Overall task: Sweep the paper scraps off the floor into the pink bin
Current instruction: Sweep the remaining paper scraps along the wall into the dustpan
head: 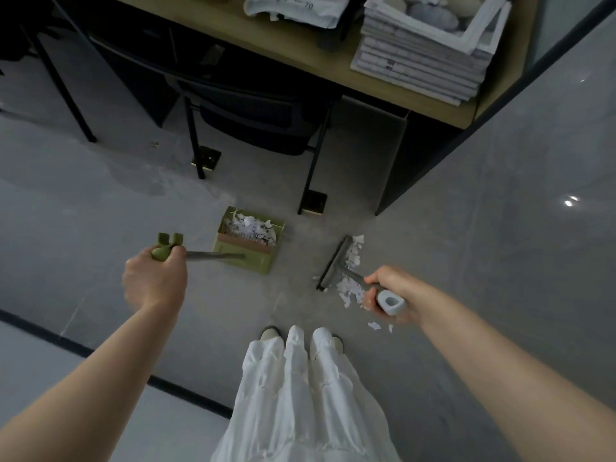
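Currently left hand (155, 281) has its fingers closed around the green handle of the dustpan (248, 243), which sits on the floor (100, 201) loaded with paper scraps (251, 228). Right hand (388, 296) grips the grey broom (336, 263) handle; its head is at 3 o'clock of the dustpan, apart from it, loose scraps (350, 288) around it. No pink bin in view.

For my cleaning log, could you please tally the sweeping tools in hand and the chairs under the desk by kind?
Green dustpan, in the left hand: 1
Grey broom, in the right hand: 1
Black chair under the desk: 1
Total: 3
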`<action>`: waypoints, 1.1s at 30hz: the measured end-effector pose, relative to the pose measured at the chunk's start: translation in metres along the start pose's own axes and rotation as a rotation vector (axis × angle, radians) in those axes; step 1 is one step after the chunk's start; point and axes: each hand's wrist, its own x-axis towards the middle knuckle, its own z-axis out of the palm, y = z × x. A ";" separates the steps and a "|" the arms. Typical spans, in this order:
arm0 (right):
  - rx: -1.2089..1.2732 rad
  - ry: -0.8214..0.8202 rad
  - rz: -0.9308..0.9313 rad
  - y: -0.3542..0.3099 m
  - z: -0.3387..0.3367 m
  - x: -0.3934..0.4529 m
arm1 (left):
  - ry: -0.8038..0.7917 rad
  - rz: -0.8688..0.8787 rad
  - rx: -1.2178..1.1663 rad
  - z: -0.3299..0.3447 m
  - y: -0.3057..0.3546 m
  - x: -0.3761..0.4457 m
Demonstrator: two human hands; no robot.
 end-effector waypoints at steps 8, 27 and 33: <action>0.107 -0.042 -0.001 0.007 -0.010 0.018 | -0.014 0.040 -0.015 0.006 0.003 -0.010; -0.199 0.030 0.151 0.054 -0.092 0.033 | -0.071 0.133 0.087 0.038 0.041 -0.045; -0.201 0.097 0.151 0.063 -0.143 0.025 | -0.091 0.198 0.104 0.052 0.059 -0.067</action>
